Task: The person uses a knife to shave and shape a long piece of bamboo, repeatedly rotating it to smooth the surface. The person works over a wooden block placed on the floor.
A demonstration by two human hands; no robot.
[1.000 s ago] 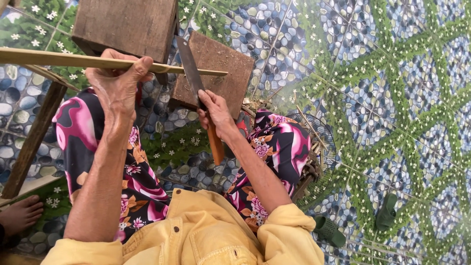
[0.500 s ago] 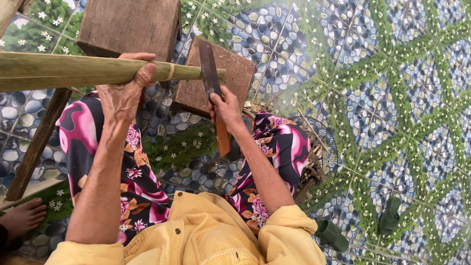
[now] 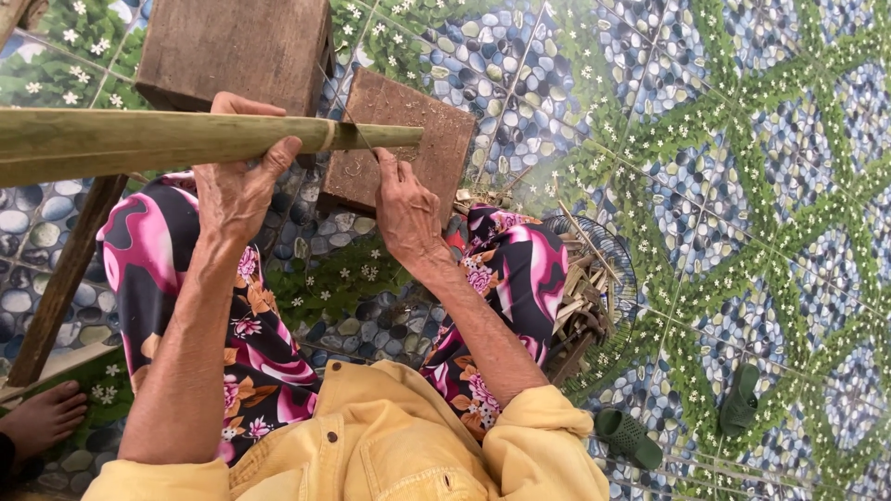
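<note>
Bamboo pole (image 3: 139, 141): level, gripped from beneath by the closed left hand (image 3: 237, 176). Right hand (image 3: 406, 209): just below the pole's tip, closed on a knife (image 3: 357, 139) meeting the bamboo above a wooden block (image 3: 418, 139).

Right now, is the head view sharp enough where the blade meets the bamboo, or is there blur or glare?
Head view: even daylight, no glare; bamboo pole and both hands sharp; the knife blade shows only as a thin edge-on line above the right hand; right-side floor tiles look slightly hazy.
</note>
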